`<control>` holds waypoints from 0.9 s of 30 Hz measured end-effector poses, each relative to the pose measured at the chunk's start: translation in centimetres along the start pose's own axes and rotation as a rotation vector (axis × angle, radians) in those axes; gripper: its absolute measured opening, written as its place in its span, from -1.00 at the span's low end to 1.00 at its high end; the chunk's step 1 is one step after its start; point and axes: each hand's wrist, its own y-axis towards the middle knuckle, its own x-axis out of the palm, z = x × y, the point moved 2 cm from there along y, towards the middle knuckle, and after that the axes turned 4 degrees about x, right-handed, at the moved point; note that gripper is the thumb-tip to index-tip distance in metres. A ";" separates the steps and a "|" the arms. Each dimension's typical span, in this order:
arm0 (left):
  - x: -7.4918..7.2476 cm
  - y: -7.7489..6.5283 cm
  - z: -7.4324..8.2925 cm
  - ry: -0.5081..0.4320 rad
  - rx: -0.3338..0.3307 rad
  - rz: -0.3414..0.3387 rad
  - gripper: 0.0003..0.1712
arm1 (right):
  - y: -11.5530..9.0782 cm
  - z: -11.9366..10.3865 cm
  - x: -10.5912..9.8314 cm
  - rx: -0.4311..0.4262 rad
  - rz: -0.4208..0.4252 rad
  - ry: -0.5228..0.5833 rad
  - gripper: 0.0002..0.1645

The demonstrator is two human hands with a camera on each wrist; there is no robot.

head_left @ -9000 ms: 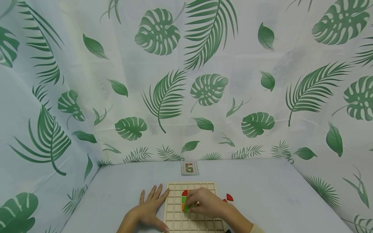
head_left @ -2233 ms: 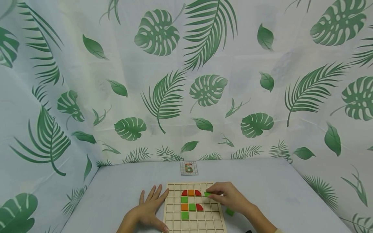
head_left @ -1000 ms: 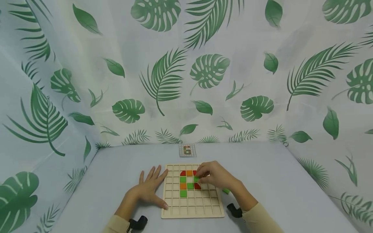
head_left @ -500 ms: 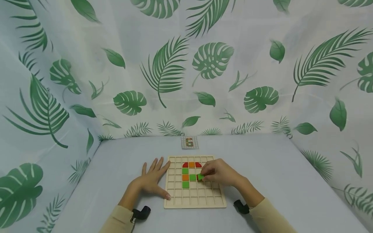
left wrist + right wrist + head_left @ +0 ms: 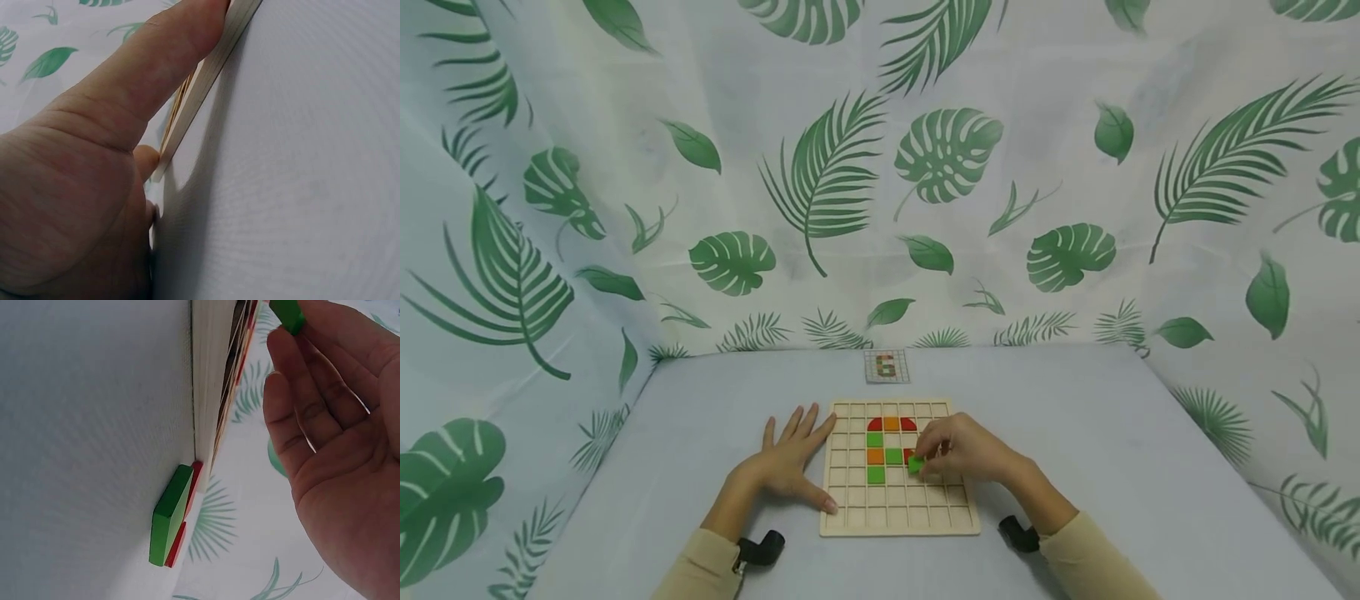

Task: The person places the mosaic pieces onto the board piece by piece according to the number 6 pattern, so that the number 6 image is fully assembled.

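A wooden grid board (image 5: 901,521) lies on the table, with red quarter-round, orange and green square tiles set in its cells. My left hand (image 5: 790,467) is spread flat at the board's left side, thumb and forefinger touching its edge; the left wrist view shows the thumb (image 5: 169,56) against that edge. Over the board, my right hand (image 5: 966,450) pinches a green square tile (image 5: 915,464) between thumb and fingers. That tile is tilted and partly covers the lower red quarter-round tile (image 5: 907,455). In the right wrist view, the held tile (image 5: 288,314) is at the fingertips, above the board.
A small pattern card (image 5: 887,367) with a coloured figure like a 6 lies behind the board. Beside the board's right edge lie a green tile (image 5: 169,512) and red pieces (image 5: 176,545), hidden by the right arm in the head view. Leaf-printed cloth (image 5: 880,208) stands behind.
My right hand has brought the green tile from the board's right side over the grid, then down toward the lower red tile. The left hand stays put. The head view has tilted down.
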 end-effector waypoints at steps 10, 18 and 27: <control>-0.6 -0.5 0.7 0.009 0.019 0.011 0.68 | 0.1 -0.1 0.6 0.014 -0.044 0.036 -0.83; -0.3 -0.4 0.8 -0.013 0.031 0.006 0.68 | -0.2 -0.6 0.9 -0.016 -0.038 -0.042 -0.85; -0.1 -0.2 0.7 0.008 0.002 0.012 0.66 | -0.1 -0.8 1.1 -0.009 -0.043 -0.091 -0.86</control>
